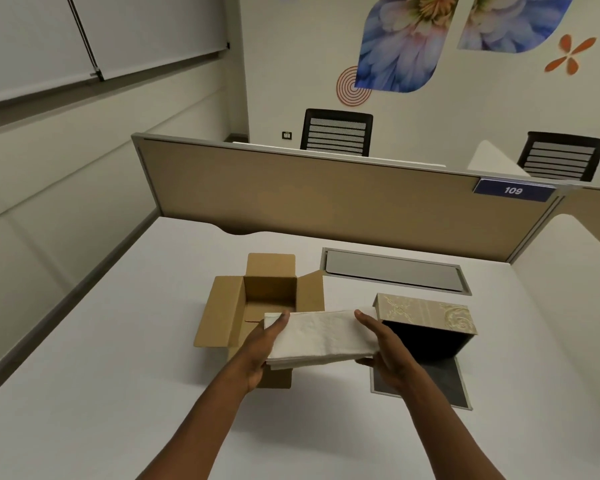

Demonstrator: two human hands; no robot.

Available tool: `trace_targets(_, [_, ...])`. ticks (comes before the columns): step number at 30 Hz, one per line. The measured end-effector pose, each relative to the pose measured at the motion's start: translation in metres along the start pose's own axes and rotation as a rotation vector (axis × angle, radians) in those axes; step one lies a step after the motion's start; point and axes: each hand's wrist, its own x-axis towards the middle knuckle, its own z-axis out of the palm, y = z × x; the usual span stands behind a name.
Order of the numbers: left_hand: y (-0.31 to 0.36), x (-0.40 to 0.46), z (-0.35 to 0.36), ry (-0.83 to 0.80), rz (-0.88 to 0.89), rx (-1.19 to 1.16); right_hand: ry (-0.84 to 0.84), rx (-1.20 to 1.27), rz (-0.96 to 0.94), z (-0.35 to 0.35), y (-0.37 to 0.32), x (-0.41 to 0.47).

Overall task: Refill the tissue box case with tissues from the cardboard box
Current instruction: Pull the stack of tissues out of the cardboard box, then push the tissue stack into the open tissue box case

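Tissues (321, 336): one white stack, held above the desk (101, 358) between box (257, 306) and case (426, 313), long axis running left to right, right end toward the case and slightly raised. Left hand (262, 348) clasped the left end, thumb on top; right hand (383, 344) clasped the right end, its lower fingers hidden beneath. Box: brown cardboard, flaps open, near wall hidden behind stack and left hand; visible interior bare. Case: patterned, tipped, dark opening facing the viewer, inside too dark to read.
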Motion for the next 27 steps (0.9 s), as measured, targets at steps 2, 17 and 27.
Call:
trace_targets(2, [0.001,0.003,0.008,-0.002,0.004,0.008,-0.001,0.027,-0.004,-0.013,0.000,-0.001])
trace_targets(17, [-0.055,0.027,0.134,-0.176,-0.042,0.398,0.075,0.068,0.161,-0.168,0.058,-0.028])
trace_targets(27, [-0.102,0.039,0.143,-0.337,0.159,0.795,0.056,-0.433,-0.115,-0.216,0.097,-0.048])
